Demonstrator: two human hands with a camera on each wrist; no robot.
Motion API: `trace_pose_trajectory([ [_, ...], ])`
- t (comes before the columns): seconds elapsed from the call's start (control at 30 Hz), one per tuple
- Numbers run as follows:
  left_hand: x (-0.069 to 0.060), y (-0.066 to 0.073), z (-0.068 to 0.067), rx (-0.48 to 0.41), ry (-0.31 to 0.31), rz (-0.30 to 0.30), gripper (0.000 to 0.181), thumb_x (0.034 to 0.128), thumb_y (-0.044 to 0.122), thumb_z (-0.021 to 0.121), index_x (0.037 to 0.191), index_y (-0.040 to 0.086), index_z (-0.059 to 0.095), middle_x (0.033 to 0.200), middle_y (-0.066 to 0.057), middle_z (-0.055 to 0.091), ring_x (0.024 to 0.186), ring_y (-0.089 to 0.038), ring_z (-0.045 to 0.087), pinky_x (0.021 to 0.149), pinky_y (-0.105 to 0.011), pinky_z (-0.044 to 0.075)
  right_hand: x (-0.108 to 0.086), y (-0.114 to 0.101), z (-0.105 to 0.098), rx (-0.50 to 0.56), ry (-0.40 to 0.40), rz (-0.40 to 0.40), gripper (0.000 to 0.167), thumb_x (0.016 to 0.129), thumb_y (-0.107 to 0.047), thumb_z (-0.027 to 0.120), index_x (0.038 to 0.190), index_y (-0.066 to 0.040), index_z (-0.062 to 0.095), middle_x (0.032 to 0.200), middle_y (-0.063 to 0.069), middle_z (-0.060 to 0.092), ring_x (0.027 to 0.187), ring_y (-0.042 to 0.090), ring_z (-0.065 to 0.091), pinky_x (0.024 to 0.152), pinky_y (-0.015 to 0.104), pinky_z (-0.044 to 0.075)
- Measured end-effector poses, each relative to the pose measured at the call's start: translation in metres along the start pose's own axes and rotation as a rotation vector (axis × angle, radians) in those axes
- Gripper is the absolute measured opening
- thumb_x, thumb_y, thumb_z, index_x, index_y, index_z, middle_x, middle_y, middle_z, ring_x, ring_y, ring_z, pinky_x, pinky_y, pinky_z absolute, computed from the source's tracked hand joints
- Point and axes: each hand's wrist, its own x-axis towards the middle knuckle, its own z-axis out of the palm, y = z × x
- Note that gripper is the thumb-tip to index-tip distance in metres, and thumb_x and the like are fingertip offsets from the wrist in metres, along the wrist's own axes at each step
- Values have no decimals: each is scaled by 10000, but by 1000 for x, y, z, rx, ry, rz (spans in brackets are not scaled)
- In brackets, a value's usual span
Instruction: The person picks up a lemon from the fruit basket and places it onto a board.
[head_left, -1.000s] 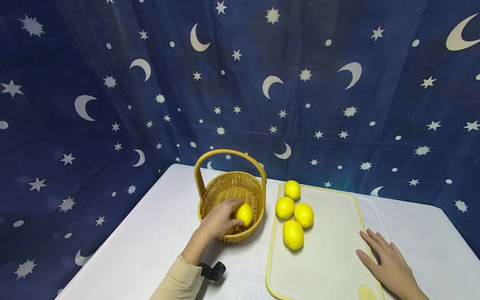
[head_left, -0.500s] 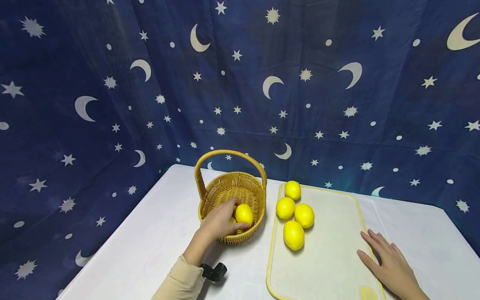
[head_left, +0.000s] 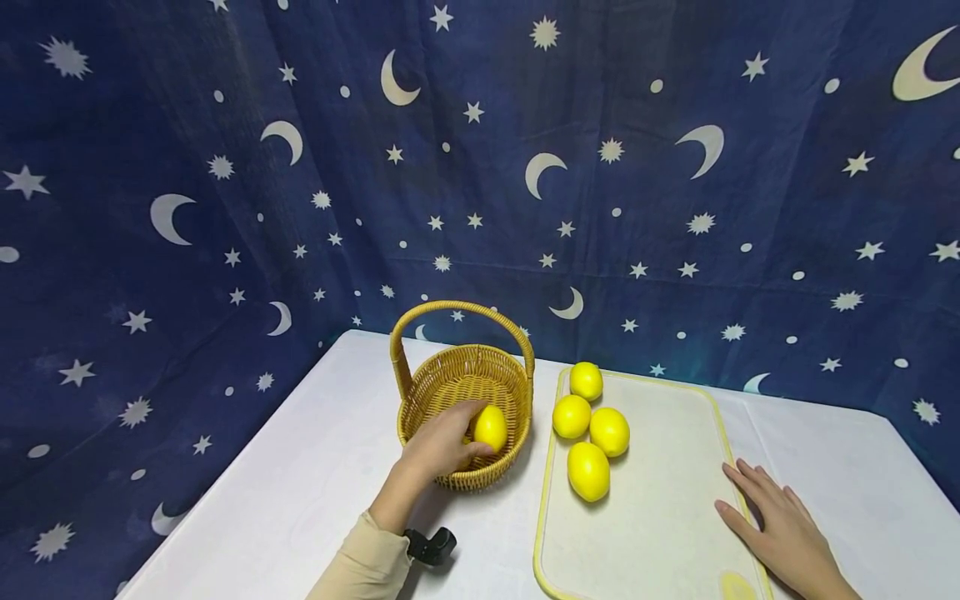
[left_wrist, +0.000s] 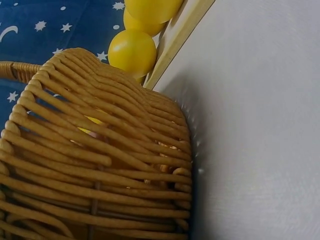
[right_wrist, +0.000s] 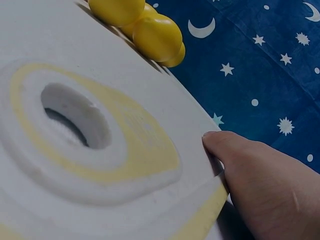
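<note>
In the head view my left hand (head_left: 442, 443) reaches into the wicker basket (head_left: 480, 481) and holds a lemon (head_left: 491, 428) between thumb and fingers. A sliver of yellow shows beneath that hand, mostly hidden. From the left wrist view only the basket's woven side (left_wrist: 100, 150) is seen close up, covering the hand. My right hand (head_left: 783, 529) rests with extended fingers on the right edge of the cutting board (head_left: 660, 500). Several lemons (head_left: 588, 472) sit grouped on the board's left side. In the right wrist view, the right thumb (right_wrist: 225, 145) lies over the board's edge.
The basket's tall arched handle (head_left: 461, 305) stands above its opening. The white-covered table (head_left: 300, 467) extends around basket and board. A dark blue curtain (head_left: 480, 167) with moons and stars hangs behind. A black strapped device (head_left: 431, 546) sits at the left wrist.
The left hand stays in the basket around the lemon, with its thumb and fingers shifting slightly and the lemon turning a little. The right hand has not visibly moved.
</note>
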Motion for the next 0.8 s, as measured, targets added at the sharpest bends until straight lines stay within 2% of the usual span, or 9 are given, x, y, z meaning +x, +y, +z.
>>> trace_pose_trajectory([
  [0.17,1,-1,0,55,-10,32,746,819,409,714,1441,124,416,1435,-90,474,1281,-277,491,1036,-483,423,0,1,1,-4,5,-1,663,938,-455,527,1436,-44,378,1454,298,336,1425,459,123,1149,514,-183],
  [0.4,2,3,3,106,-4,5,857,773,579,687,1445,127,407,1404,-85,507,1257,-266,515,1008,-460,453,1,2,0,-9,10,-9,657,939,-444,528,1438,-45,375,1452,299,338,1420,466,130,1150,513,-181],
  [0.63,4,5,4,116,32,37,770,782,475,727,1399,98,462,1327,-77,576,1197,-250,561,985,-419,475,0,3,-1,-24,-20,21,675,940,-459,516,1431,-19,371,1455,306,323,1418,477,106,1130,520,-215],
  [0.8,2,3,2,100,73,61,745,768,419,754,1382,96,481,1333,-66,573,1194,-244,563,987,-415,476,1,2,1,-18,-30,22,680,941,-464,515,1433,-18,369,1459,305,319,1415,482,110,1127,536,-208],
])
